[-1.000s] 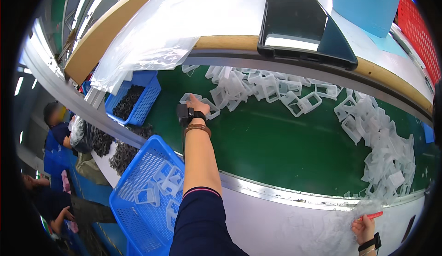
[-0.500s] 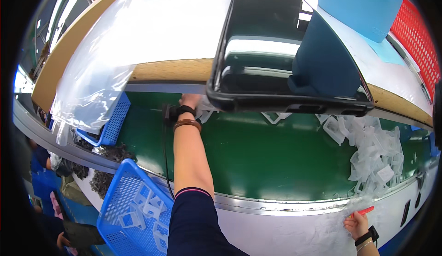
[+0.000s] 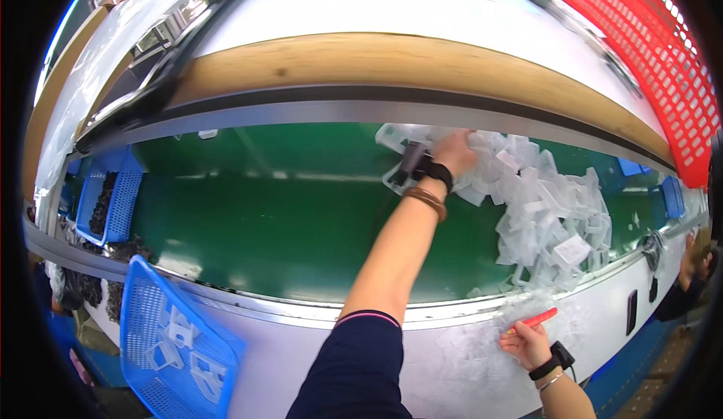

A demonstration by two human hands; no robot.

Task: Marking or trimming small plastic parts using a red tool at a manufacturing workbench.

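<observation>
My left hand (image 3: pixel 456 155), with a brown bracelet and a dark band at the wrist, reaches across the green work surface (image 3: pixel 301 216). It is at the left end of a heap of translucent white plastic pieces (image 3: pixel 557 201). Its fingers are blurred among the pieces, so whether they grip one does not show. At the lower right, my right hand (image 3: pixel 531 344) is closed on a slim red tool (image 3: pixel 535 319), above scattered clear plastic scraps (image 3: pixel 482 344) on the near white ledge. Several frame-shaped white pieces (image 3: pixel 181 332) lie in a blue perforated basket (image 3: pixel 139 276) at the lower left.
A wooden-edged shelf (image 3: pixel 361 54) and its metal rail run across the far side. A red perforated basket (image 3: pixel 648 57) stands at the far right. Another blue basket (image 3: pixel 128 201) holds dark bits at left. Part of a person (image 3: pixel 681 280) shows at the right edge.
My left hand has moved right, to the heap of white pieces. The view has shifted; the large phone that blocked the top is gone from there. My right hand still holds the red tool.
</observation>
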